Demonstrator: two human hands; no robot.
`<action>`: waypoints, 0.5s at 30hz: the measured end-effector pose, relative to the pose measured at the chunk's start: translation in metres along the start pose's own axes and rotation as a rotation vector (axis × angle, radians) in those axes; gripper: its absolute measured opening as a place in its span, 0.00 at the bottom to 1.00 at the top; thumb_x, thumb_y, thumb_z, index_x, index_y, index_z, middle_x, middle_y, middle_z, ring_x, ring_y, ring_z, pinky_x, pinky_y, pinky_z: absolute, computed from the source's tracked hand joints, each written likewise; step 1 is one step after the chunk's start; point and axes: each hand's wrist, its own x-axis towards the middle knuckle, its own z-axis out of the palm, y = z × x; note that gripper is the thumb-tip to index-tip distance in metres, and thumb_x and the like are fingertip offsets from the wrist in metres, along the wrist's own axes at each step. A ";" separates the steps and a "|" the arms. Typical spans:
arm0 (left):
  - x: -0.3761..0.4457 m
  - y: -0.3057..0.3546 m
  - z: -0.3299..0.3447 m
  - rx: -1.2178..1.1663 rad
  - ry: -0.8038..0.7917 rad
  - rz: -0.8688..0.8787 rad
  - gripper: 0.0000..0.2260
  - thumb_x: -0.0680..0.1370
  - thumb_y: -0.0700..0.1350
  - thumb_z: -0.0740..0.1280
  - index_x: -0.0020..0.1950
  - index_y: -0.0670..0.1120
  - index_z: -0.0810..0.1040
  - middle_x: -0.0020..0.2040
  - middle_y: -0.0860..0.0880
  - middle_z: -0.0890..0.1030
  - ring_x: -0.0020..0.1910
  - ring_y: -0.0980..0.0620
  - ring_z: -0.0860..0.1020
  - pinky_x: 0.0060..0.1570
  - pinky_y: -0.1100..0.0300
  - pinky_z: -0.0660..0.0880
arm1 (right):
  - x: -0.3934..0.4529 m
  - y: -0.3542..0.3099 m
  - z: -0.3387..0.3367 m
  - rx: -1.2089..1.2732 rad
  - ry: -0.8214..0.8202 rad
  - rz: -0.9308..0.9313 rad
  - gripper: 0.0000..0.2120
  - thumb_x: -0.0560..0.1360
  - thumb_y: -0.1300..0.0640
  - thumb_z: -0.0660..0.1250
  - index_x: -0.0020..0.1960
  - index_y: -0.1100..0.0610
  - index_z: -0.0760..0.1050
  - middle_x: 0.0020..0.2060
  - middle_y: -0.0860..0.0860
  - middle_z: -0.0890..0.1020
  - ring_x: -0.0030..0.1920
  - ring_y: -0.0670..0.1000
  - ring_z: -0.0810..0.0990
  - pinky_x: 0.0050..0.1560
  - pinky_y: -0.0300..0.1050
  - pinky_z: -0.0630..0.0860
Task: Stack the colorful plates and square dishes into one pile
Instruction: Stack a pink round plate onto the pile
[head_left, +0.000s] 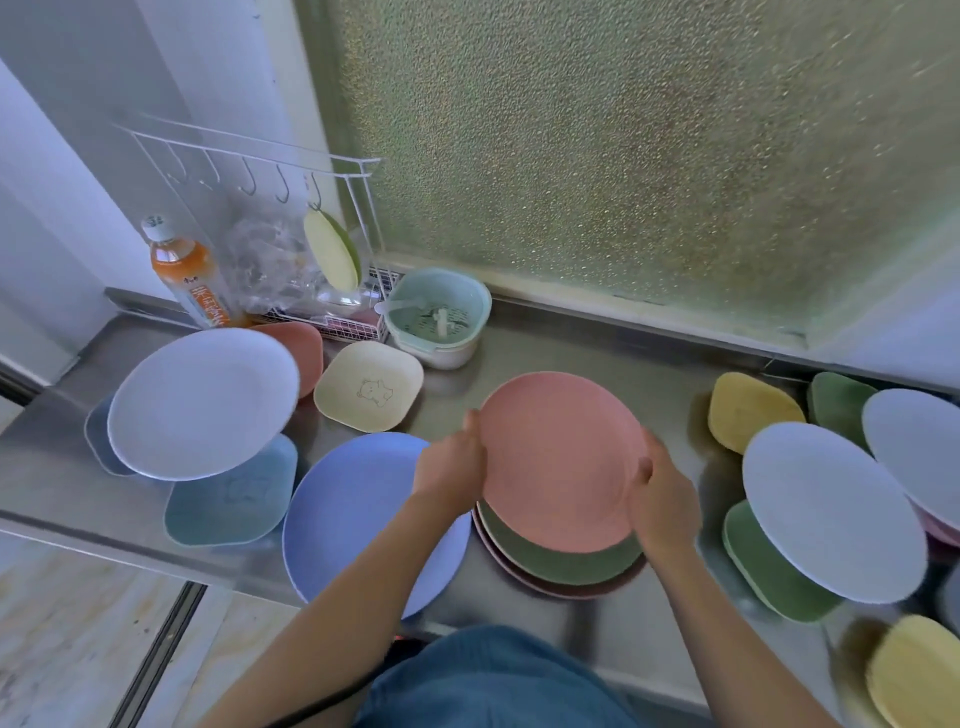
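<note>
Worktop (597, 364): central pile of plates (566, 564) at the near edge, top plate (558, 457) held between left hand (452, 467) and right hand (662, 501). Large round plate (343, 514) just left of the pile, partly under the left forearm. Square dish (369, 385) behind it. Strainer bowl (439, 314) further back, by the window. Wire rack (332, 291) left of the bowl, bottle (187, 273) beside the rack. Another round plate (202, 402) at far left rests on a square dish (234, 493). More plates and dishes (831, 509) overlap at right.

Pink plate (558, 460) tilted over green plate (566, 564)
</note>
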 end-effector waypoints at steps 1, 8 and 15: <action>-0.002 0.004 0.005 0.038 -0.014 0.000 0.17 0.75 0.33 0.54 0.63 0.41 0.61 0.45 0.42 0.81 0.40 0.39 0.78 0.34 0.54 0.67 | 0.001 0.007 -0.001 -0.050 -0.029 -0.004 0.20 0.82 0.52 0.48 0.73 0.46 0.60 0.56 0.57 0.80 0.54 0.60 0.78 0.50 0.51 0.74; -0.025 0.006 0.043 0.189 -0.099 -0.041 0.27 0.75 0.35 0.54 0.73 0.40 0.51 0.45 0.45 0.81 0.41 0.41 0.79 0.33 0.57 0.65 | -0.002 0.029 0.003 -0.274 -0.153 -0.062 0.24 0.79 0.47 0.47 0.74 0.42 0.50 0.55 0.54 0.79 0.53 0.57 0.78 0.47 0.47 0.72; -0.027 0.010 0.050 0.308 -0.118 -0.059 0.31 0.76 0.35 0.54 0.75 0.38 0.44 0.47 0.45 0.82 0.42 0.43 0.81 0.30 0.58 0.64 | 0.001 0.032 0.000 -0.260 -0.212 -0.087 0.23 0.79 0.44 0.43 0.74 0.43 0.49 0.49 0.54 0.78 0.49 0.55 0.78 0.51 0.52 0.74</action>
